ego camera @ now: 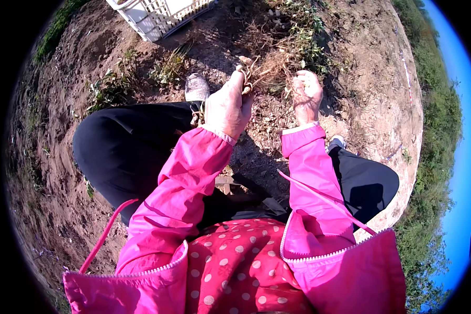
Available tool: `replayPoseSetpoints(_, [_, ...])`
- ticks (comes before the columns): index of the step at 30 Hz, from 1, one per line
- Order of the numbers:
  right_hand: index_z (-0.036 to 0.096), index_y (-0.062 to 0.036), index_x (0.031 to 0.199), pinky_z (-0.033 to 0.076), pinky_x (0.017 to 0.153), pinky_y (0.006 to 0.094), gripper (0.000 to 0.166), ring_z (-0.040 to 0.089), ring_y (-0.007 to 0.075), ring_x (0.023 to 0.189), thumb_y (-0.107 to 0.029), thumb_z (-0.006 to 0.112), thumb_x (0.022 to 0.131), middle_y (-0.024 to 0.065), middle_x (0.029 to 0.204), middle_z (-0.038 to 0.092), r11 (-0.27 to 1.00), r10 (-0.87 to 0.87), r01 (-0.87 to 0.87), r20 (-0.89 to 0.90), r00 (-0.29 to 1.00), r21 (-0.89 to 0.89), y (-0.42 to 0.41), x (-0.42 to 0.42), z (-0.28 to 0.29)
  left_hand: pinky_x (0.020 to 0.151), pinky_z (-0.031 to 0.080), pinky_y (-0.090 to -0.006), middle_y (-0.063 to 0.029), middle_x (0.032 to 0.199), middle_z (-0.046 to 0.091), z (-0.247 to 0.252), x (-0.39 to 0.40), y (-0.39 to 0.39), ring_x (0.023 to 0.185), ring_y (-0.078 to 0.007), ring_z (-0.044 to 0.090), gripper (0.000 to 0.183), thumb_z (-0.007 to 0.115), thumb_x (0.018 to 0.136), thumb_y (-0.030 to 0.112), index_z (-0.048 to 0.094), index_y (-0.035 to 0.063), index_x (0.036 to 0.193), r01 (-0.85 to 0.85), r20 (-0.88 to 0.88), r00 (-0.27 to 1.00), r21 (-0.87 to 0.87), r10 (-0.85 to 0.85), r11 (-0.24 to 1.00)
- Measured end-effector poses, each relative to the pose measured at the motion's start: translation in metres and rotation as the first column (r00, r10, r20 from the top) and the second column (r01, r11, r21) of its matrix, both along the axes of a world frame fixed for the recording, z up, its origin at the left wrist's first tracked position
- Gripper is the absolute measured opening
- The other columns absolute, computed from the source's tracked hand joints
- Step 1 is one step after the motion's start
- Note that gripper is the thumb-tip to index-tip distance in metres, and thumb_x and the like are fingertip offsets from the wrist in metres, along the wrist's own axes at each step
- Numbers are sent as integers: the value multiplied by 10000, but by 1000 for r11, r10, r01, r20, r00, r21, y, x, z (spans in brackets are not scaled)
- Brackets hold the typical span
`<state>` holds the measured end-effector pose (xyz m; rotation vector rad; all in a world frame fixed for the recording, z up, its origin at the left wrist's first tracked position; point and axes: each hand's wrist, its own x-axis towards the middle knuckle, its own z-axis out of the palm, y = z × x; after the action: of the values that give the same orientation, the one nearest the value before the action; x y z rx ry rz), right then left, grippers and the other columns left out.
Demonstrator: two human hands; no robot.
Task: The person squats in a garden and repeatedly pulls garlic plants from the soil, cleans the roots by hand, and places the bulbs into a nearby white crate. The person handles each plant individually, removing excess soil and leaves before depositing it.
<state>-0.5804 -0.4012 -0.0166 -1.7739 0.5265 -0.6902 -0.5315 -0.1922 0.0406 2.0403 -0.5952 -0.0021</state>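
Observation:
My left hand (228, 104) is closed around the stems of a pulled peanut plant (248, 76), whose pale pods and stalks stick out past the thumb. Thin brown roots (276, 64) stretch to the right from it. My right hand (308, 90) is at the other side of these roots, its fingers curled against root strands; whether a pod lies between the fingertips cannot be told. Leafy peanut plants (308, 39) lie on the soil just beyond both hands, with several pale pods (276, 17) among the roots at the top.
A white plastic crate (157, 19) stands on the soil at the upper left. Low green plants (110, 88) grow left of my shoe (197, 87). My bent knees in dark trousers flank the hands. A red and white marker (407, 76) lies far right, before green bushes (439, 114).

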Motion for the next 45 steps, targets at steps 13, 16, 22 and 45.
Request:
replayPoseSetpoints(13, [556, 3, 1059, 478, 585, 274, 317, 592, 197, 766, -268, 424, 957, 150, 924, 622, 425, 442, -637, 467, 766, 643, 16, 208, 156, 458, 311, -219, 19, 655, 399, 7, 31, 25, 508, -75, 369, 355, 542, 906, 379, 533, 54, 1046, -398, -578, 560, -816, -594, 419])
replayPoseSetpoints(16, [573, -7, 1077, 487, 642, 273, 316, 600, 181, 824, -273, 475, 937, 132, 961, 632, 748, 584, -631, 245, 774, 207, 22, 200, 197, 483, 327, -226, 8, 707, 419, 15, 38, 22, 539, -85, 377, 523, 445, 907, 516, 497, 39, 1116, -430, -466, 524, -867, -713, 252])
replayPoseSetpoints(22, [623, -34, 1087, 494, 752, 231, 265, 608, 103, 900, -150, 640, 850, 59, 1017, 652, 757, 651, -653, -117, 750, 23, 84, 124, 177, 593, 396, -282, -63, 844, 527, 5, 41, 29, 651, -153, 479, 682, 424, 883, 577, 442, -2, 1243, -449, -404, 530, -880, -746, 157])
replayPoseSetpoints(45, [524, 17, 895, 451, 408, 243, 320, 508, 106, 476, -292, 465, 955, 63, 622, 553, 795, 415, -364, 3, 910, 484, 70, 146, 119, 483, 478, -287, -15, 777, 593, 24, 54, 37, 605, -132, 564, 317, 600, 846, 465, 560, 165, 940, -716, -786, 502, -612, -362, 336])
